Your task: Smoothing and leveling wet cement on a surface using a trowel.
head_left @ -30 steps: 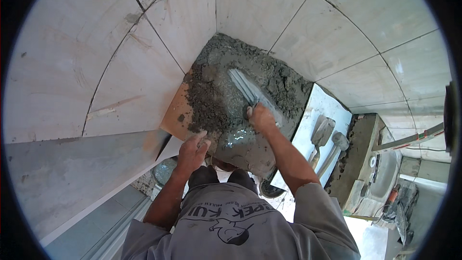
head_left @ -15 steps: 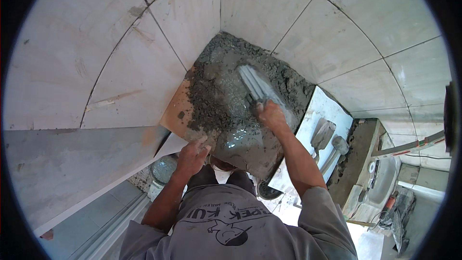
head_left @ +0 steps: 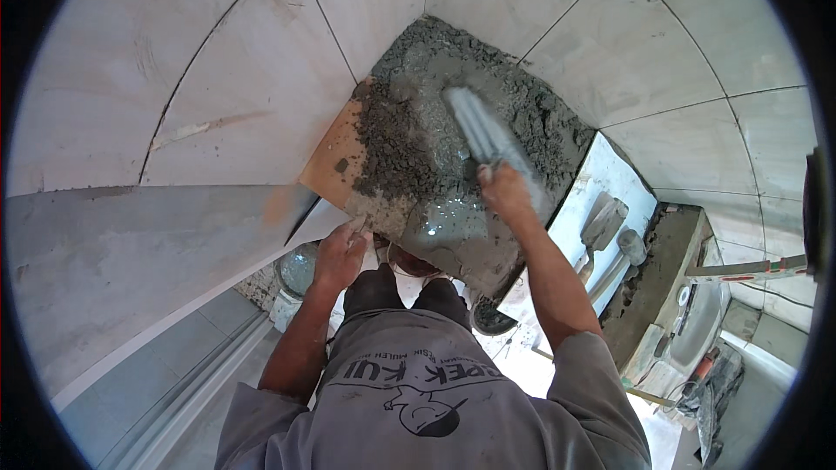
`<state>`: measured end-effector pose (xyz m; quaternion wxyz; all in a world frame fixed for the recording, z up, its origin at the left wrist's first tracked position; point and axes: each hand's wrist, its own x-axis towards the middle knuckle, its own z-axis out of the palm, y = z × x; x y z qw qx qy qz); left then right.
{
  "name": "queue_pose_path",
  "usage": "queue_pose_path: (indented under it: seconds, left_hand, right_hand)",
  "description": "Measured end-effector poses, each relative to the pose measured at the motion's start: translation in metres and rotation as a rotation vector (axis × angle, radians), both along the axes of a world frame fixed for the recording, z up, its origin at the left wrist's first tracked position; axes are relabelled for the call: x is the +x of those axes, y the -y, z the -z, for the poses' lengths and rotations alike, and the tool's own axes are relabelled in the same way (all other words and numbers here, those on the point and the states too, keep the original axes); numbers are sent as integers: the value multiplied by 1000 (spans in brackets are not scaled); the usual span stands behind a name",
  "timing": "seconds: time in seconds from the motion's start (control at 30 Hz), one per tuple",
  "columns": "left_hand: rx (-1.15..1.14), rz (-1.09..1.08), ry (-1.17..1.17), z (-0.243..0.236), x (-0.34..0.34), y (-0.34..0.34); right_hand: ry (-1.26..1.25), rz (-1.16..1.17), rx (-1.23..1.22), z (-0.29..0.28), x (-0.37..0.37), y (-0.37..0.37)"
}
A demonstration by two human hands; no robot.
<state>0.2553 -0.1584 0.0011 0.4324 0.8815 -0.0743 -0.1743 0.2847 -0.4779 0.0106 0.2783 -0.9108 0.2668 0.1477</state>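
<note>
Wet grey mortar [head_left: 401, 135] covers a slab in the tiled corner, loose and crumbly in places, smooth and shiny with water in others. My right hand [head_left: 507, 190] is closed round the handle of a long metal plastering trowel [head_left: 482, 122]. The blade lies against the mortar and is smeared by motion. At the near left edge of the slab is my left hand [head_left: 342, 254], its fingers bent and pressed together by the mortar's rim. What those fingers hold, if anything, is hidden. Between the hands lies a glossy wet patch [head_left: 444, 224].
A bare orange-brown strip [head_left: 333, 150] borders the mortar's left. Right of it, a white board [head_left: 596, 170] carries a pointed trowel [head_left: 603, 222] and a mallet [head_left: 631, 246]. A bucket [head_left: 299, 268] stands below my left hand. Tiled walls [head_left: 644, 52] enclose the corner.
The whole view has shifted, so the corner sits higher and farther right. Over the mortar, the right hand and trowel have come slightly nearer to me. My left hand stays by the edge.
</note>
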Motion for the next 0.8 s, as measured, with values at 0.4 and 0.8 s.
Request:
queue_pose_path:
  seconds: [0.4, 0.8]
  left_hand:
    - [6, 89, -30, -11, 17, -7]
    - [26, 130, 15, -10, 28, -32]
  right_hand:
    - [-40, -20, -31, 30, 8, -28]
    - [-54, -67, 8, -34, -36, -50]
